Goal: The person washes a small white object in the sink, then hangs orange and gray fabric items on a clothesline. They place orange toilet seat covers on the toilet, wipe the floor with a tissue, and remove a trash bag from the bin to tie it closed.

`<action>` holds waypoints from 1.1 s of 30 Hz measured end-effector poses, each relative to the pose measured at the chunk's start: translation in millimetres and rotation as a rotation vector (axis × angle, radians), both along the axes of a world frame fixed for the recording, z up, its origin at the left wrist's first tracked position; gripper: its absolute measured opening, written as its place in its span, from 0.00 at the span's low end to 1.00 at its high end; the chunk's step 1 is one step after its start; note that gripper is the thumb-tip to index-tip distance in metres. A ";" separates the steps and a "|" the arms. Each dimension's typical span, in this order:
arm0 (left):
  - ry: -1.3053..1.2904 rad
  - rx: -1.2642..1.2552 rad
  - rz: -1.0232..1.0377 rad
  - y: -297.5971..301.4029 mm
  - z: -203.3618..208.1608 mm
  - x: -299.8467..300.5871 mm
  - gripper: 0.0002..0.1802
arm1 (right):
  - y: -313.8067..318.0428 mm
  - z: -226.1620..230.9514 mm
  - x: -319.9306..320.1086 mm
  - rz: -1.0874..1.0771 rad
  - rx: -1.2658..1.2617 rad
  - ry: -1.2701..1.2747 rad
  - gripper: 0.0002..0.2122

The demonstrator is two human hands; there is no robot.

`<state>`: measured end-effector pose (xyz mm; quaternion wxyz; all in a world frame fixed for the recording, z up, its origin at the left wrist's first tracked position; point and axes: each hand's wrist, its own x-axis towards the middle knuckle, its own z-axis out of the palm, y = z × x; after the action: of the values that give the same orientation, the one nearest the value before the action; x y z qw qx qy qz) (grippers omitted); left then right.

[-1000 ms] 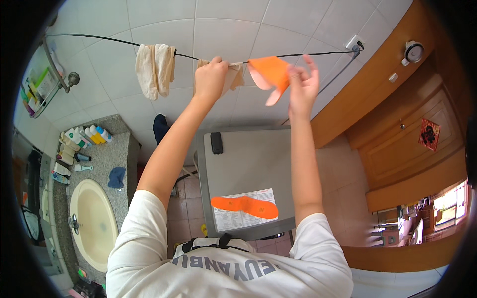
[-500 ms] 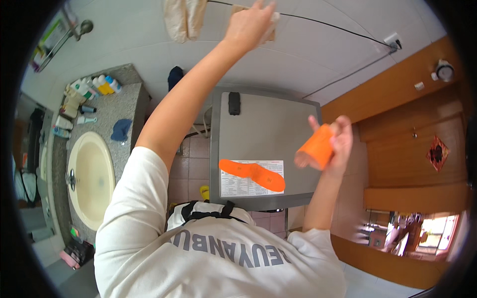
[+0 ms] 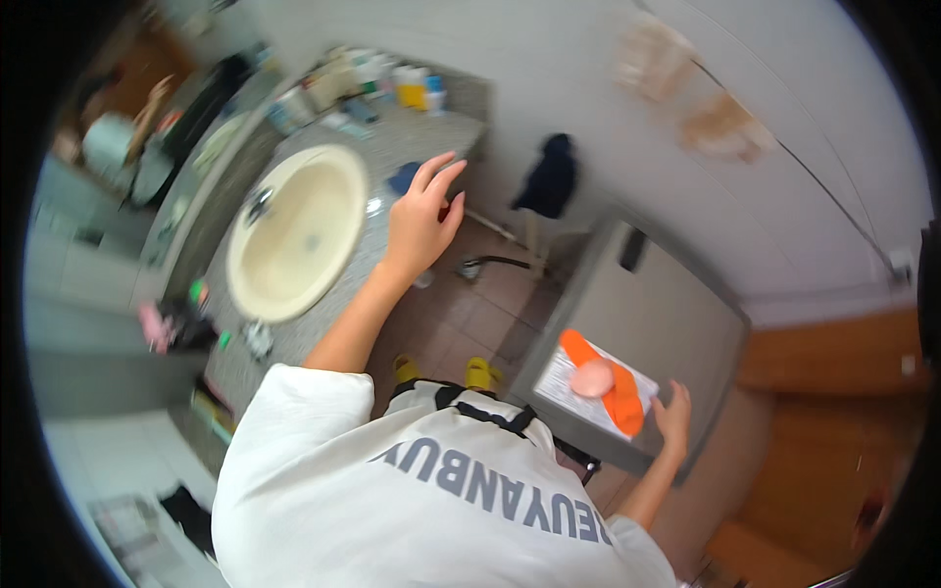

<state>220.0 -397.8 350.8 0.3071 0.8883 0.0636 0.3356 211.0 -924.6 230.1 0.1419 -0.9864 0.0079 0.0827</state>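
My left hand [image 3: 421, 220] is raised by the stone counter's edge, its fingers apart and nothing in them. Low over the near right of the grey table [image 3: 676, 304], my right hand [image 3: 673, 416] is open beside an orange insole-shaped piece [image 3: 619, 392]. That piece lies on a printed white sheet [image 3: 559, 385]. A pale pink rounded patch [image 3: 591, 378] covers its middle; whether it is a separate thing or the underside of a second orange piece, I cannot tell. A black box-like object [image 3: 632, 250] rests near the table's far edge.
An oval cream sink [image 3: 240, 265] is set in the stone counter [image 3: 412, 147], with several bottles [image 3: 412, 88] at its back. A dark blue cloth [image 3: 551, 181] hangs between counter and table. Beige cloths [image 3: 655, 61] hang on a wall cable. Yellow slippers [image 3: 480, 374] show below.
The view has swung left toward the sink. My left hand has come down from the wall cloths to the counter's edge. My right hand has let go of the curled orange piece.
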 end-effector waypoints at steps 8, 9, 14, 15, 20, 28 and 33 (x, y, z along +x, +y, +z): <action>0.321 0.042 1.214 156.2 -165.9 -262.3 0.27 | 198.4 32.5 29.0 0.514 0.291 -0.043 0.18; 0.385 -0.037 1.305 167.5 -185.1 -290.4 0.28 | 227.2 38.0 26.9 0.570 0.317 -0.027 0.17; 0.560 -0.287 1.519 220.0 -236.9 -380.0 0.30 | 333.7 50.7 9.0 0.799 0.352 -0.035 0.13; 0.568 -0.292 1.537 228.9 -240.9 -386.5 0.30 | 348.2 50.9 6.4 0.842 0.366 -0.035 0.13; 0.694 -0.345 1.512 262.7 -252.5 -398.3 0.24 | 399.3 48.3 -5.4 0.992 0.389 -0.070 0.11; -0.303 -0.455 1.363 264.8 -247.4 -427.5 0.07 | 458.8 50.1 -37.0 1.122 0.494 -0.078 0.09; -0.445 -0.869 0.963 219.8 -109.7 -375.9 0.04 | 500.9 55.3 -71.1 1.150 0.696 0.094 0.08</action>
<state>-155.9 -178.0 241.1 0.4580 0.4671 0.5157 0.5533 139.9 -423.7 285.4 0.3845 -0.7258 -0.5394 0.1858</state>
